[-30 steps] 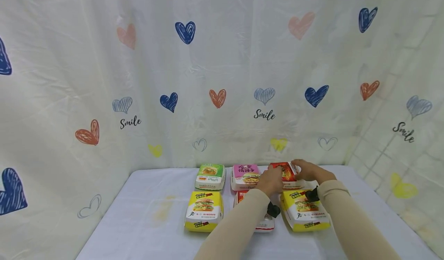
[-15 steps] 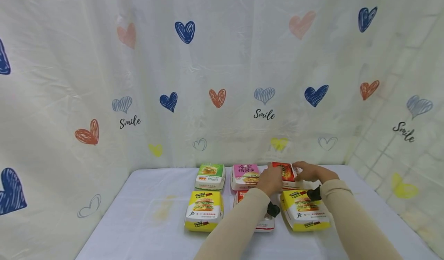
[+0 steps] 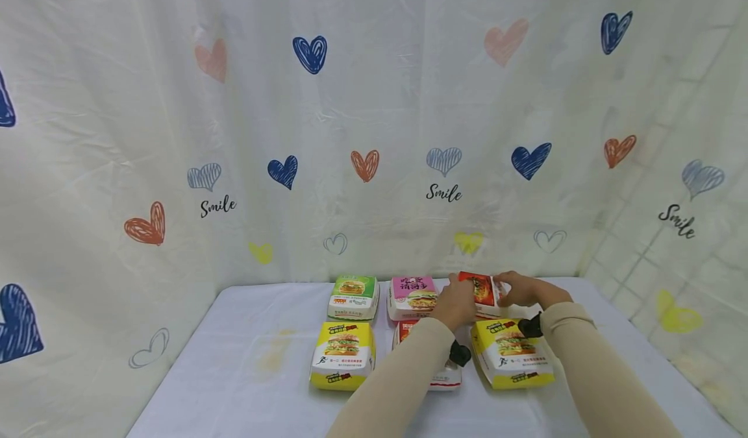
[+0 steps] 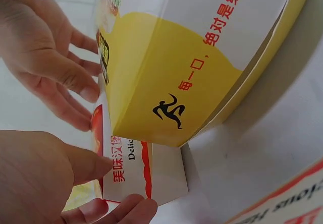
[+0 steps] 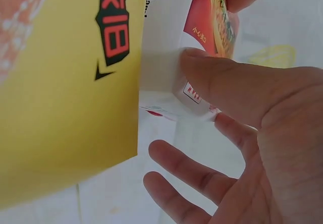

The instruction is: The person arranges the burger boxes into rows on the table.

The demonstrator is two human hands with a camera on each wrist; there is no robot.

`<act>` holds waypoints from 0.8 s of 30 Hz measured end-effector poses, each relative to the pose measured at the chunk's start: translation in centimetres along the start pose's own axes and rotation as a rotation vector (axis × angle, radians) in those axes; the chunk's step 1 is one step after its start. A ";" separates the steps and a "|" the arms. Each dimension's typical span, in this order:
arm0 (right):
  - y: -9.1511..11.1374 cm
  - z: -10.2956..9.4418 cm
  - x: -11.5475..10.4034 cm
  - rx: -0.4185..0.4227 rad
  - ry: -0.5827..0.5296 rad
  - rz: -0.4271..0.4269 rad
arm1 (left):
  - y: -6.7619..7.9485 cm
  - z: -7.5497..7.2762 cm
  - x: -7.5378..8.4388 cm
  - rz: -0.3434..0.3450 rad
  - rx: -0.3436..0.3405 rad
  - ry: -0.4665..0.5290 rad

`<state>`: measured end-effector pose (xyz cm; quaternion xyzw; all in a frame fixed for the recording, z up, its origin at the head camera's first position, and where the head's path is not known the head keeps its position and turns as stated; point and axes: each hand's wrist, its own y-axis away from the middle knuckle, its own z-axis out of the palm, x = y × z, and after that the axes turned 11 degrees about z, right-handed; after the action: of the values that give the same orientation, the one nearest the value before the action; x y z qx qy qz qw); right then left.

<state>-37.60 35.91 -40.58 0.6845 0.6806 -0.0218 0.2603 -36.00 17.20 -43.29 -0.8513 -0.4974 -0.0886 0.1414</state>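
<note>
A red and white burger box [image 3: 478, 290] stands in the back row at the right, with a hand on either side. My left hand [image 3: 457, 304] grips its left side; in the left wrist view the thumb lies on the front face and fingers go round the side. At the right end, my right hand [image 3: 526, 289] holds the corner, its thumb [image 5: 212, 77] pressed on the box and its lower fingers spread off it. Just in front sits a yellow and white burger box [image 3: 513, 355], which covers part of the red one in both wrist views.
A pink box [image 3: 412, 298] and a green box [image 3: 354, 298] stand left in the back row. In front are another yellow box [image 3: 343, 356] and a red and white box [image 3: 447, 379], partly under my left arm. A heart-print curtain [image 3: 374, 100] hangs behind the white table [image 3: 234, 373].
The red box has shifted slightly to the right and turned a little between my hands. My right hand has moved slightly right; the other boxes stay in place.
</note>
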 end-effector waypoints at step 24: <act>0.7 0.0 0.0 0.052 -0.001 0.019 | -0.3 0.6 -0.1 -0.049 -0.026 0.030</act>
<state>-36.89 35.94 -40.37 0.6972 0.6733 -0.0373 0.2432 -36.26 17.44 -43.86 -0.8392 -0.5147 -0.1114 0.1356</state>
